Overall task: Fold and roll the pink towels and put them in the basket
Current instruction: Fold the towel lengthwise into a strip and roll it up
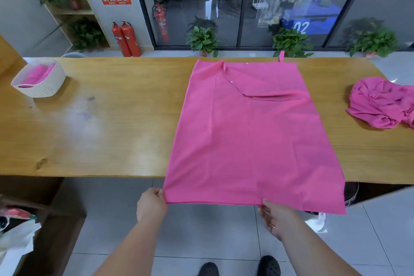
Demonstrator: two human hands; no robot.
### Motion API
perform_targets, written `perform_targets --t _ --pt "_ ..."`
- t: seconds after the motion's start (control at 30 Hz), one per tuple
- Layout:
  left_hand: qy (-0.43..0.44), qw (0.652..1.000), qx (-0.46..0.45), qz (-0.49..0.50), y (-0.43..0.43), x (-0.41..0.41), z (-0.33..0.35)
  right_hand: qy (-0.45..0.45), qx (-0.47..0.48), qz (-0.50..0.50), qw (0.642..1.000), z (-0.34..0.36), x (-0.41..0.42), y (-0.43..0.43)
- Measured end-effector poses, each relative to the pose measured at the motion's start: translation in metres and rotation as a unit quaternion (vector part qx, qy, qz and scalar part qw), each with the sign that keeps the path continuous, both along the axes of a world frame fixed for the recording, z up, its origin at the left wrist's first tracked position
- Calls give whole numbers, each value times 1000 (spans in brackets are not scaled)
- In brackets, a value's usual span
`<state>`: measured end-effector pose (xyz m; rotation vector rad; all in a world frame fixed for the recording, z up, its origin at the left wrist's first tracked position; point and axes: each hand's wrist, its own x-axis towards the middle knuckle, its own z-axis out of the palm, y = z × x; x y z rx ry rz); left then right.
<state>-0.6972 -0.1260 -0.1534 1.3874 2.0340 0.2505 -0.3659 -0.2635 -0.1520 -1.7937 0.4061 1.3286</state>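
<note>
A pink towel [248, 132] lies spread across the wooden table [107, 127], its near edge hanging past the table's front. My left hand [151, 205] pinches the towel's near left corner. My right hand [274, 217] grips the near edge further right, fingers under the cloth. The far part of the towel has a crease and a small loop at the back edge. A white basket [41, 87] at the table's far left holds rolled pink towels [38, 73]. A crumpled heap of pink towels [383, 103] lies at the right end.
Two red fire extinguishers [126, 39] and potted plants [202, 39] stand on the floor behind the table by glass doors. A wooden bench with a white bag [15, 240] sits at my lower left. My black shoes [238, 268] show on the tiled floor.
</note>
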Motion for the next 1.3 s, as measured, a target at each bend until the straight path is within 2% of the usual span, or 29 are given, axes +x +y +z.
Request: perform_targets --t 0.1,0.13,0.17,0.2,0.23,0.3,0.37,0.4,0.43,0.53,0.63,0.7,0.83,0.93,1.1,1.3 --pt "76 993 -86 -5 -1 0 0 -26 -72 43 996 3 0 -4" --pt "121 988 -94 -17 2 6 2 -51 -104 90 989 5 0 -1" --pt "167 983 -65 -40 6 14 4 -115 -146 145 972 10 -1 6" --pt "187 980 -12 -72 10 23 8 -204 -214 221 929 11 3 13" --pt "181 975 54 -116 15 33 12 -289 -222 252 897 13 7 22" --pt "147 952 123 -240 30 57 19 -444 -126 318 828 19 13 36" --pt "143 915 119 -359 45 82 27 -508 -57 465 723 26 21 52" --pt "155 893 112 -407 51 92 29 -522 -44 540 659 27 25 60" --pt "173 871 107 -447 56 98 27 -519 -43 595 612 29 27 68" --pt "239 817 89 -517 61 100 16 -472 -72 686 548 27 32 75" --pt "275 797 132 -520 65 100 17 -531 -84 678 501 26 35 78" --pt "279 789 153 -525 69 101 19 -568 -67 661 486 29 38 83" --pt "263 792 126 -537 73 99 15 -510 -93 693 501 20 39 80" --pt "267 792 149 -528 76 103 17 -555 -74 677 479 20 43 82" --pt "237 801 122 -536 78 103 8 -515 -78 680 515 12 47 82" --pt "236 803 122 -534 86 109 7 -513 -78 683 515 5 51 83"
